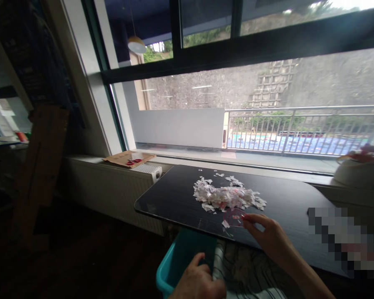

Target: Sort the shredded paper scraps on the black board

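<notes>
Left hand: the left hand point(199, 280) is lowest in view, at 6 o'clock, loosely curled with the thumb raised, resting on the rim of a teal bin point(174, 265) below the table edge; it grips nothing that I can make out.
Lap: striped cloth point(246, 274) lies just at 3 o'clock of that hand, under the table's near edge.
Right hand: the right hand point(268, 234) lies on the tabletop, its fingertips point(247, 219) pinching a small clear pinkish plastic piece point(233, 216).
Plastic piece: it sits at 9 o'clock of the right hand, just inside the table's near edge, at 6 o'clock of the paper heap.
Paper scraps: a heap of white paper scraps point(226, 195) lies mid-table, just beyond the plastic piece, with stray bits at its 12 o'clock.
Table: the black table point(171, 195) has a rounded corner at 9 o'clock; bare surface lies left of the heap and beyond it.
Sill: cardboard with red scissors point(134, 161) at 10 o'clock; a white pot point(358, 172) at 2 o'clock.
</notes>
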{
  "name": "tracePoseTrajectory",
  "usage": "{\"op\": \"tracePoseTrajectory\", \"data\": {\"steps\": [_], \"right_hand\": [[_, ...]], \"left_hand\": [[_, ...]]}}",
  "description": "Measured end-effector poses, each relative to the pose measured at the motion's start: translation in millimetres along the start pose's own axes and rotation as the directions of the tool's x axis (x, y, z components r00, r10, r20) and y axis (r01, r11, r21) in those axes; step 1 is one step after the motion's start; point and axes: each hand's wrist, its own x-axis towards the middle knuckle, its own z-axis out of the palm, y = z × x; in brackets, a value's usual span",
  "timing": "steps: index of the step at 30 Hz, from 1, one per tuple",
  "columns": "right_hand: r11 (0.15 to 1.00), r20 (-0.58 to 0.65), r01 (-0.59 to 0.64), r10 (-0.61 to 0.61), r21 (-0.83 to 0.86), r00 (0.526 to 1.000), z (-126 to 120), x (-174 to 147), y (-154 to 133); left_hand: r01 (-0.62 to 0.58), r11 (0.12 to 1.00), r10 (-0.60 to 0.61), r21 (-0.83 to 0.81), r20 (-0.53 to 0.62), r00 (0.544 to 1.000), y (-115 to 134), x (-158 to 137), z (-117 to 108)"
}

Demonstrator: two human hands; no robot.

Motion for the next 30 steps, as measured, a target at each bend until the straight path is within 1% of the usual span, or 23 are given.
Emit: {"op": "tracePoseTrajectory", "data": {"steps": [3, 6, 9, 14, 19, 23, 25, 28, 30], "right_hand": [[1.0, -0.001, 0.007, -0.007, 0.009, 1.0, 1.8, -3.1, -2.3], [0.999, 0.007, 0.018, -0.018, 0.026, 1.0, 4.3, -4.9, -4.6], [1.0, 0.021, 0.003, -0.003, 0.008, 1.0, 2.9, -5.1, -3.6], [1.0, 0.041, -0.009, 0.01, -0.021, 0.999, -0.7, -8.7, -2.6], [0.999, 0.066, 0.01, -0.013, 0.037, 0.998, 5.5, -11.3, -7.4], [0.999, 0.045, -0.002, 0.0, 0.036, 0.999, 9.5, -11.0, -12.3], [0.999, 0.055, 0.012, -0.015, 0.046, 0.998, 10.8, -11.7, -16.6], [0.995, 0.102, 0.053, -0.062, 0.09, 0.993, 11.7, -12.5, -22.3], [0.993, 0.091, 0.063, -0.072, 0.098, 0.993, 10.4, -11.7, -22.1]], "left_hand": [[-0.004, 1.0, 0.004, 0.007, -0.017, 1.0, -0.4, 0.0, 2.0], [0.005, 1.0, -0.005, 0.005, 0.014, 1.0, -0.4, -0.5, -0.1], [0.009, 1.0, -0.009, 0.005, 0.034, 0.999, 0.6, 0.8, -4.6], [-0.031, 0.999, 0.03, 0.019, 0.051, 0.998, 5.9, 10.8, -7.9], [-0.045, 0.999, 0.042, 0.031, 0.075, 0.996, 11.8, 19.1, -8.9], [-0.042, 0.999, 0.039, 0.034, 0.084, 0.996, 12.6, 19.3, -13.6], [-0.039, 0.999, 0.037, 0.023, 0.094, 0.995, 12.3, 19.0, -15.7], [-0.032, 0.999, 0.032, 0.003, 0.09, 0.995, 11.7, 18.5, -16.2], [-0.034, 0.999, 0.033, 0.002, 0.092, 0.995, 11.1, 17.5, -15.5]]}}
